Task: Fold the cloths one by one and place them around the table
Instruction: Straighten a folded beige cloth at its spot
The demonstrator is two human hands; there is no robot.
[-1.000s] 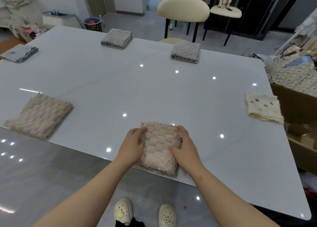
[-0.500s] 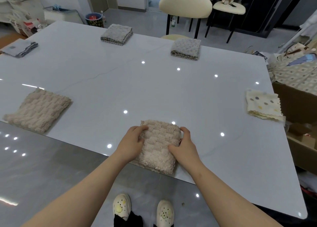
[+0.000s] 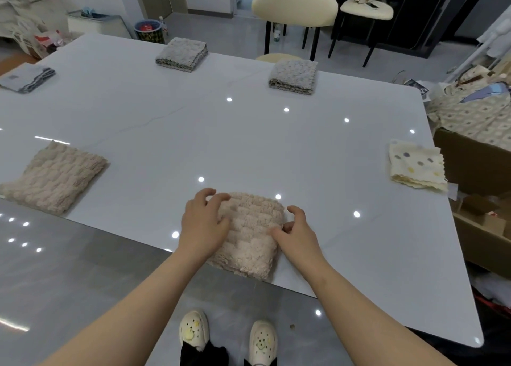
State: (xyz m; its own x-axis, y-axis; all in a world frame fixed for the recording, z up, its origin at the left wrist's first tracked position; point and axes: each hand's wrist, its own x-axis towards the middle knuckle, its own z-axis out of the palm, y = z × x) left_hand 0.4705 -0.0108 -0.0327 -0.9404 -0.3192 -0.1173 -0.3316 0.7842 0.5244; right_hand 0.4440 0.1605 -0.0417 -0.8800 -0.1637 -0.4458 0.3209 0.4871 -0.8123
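A folded beige waffle cloth [image 3: 249, 235] lies at the near edge of the white table [image 3: 193, 133], its front corner slightly over the rim. My left hand [image 3: 203, 224] rests on the cloth's left side with its fingers raised and loosely spread. My right hand [image 3: 300, 234] sits at the cloth's right edge, thumb touching the fabric and fingers loosely curled around nothing. Around the table lie other folded cloths: a beige one [image 3: 52, 177] at the left, two grey ones [image 3: 182, 54] [image 3: 293, 75] at the far side, a thin grey-blue one [image 3: 26, 78] far left, and a dotted cream one [image 3: 416, 165] at the right.
A cream chair [image 3: 294, 5] stands behind the far edge. An open cardboard box [image 3: 481, 172] and a heap of patterned fabric [image 3: 475, 117] sit beside the table's right side. My feet in white clogs stand on the grey floor below the near edge.
Both hands pressed the sides of the beige cloth before; now their fingers have lifted and loosened. The cloth stays in the same spot.
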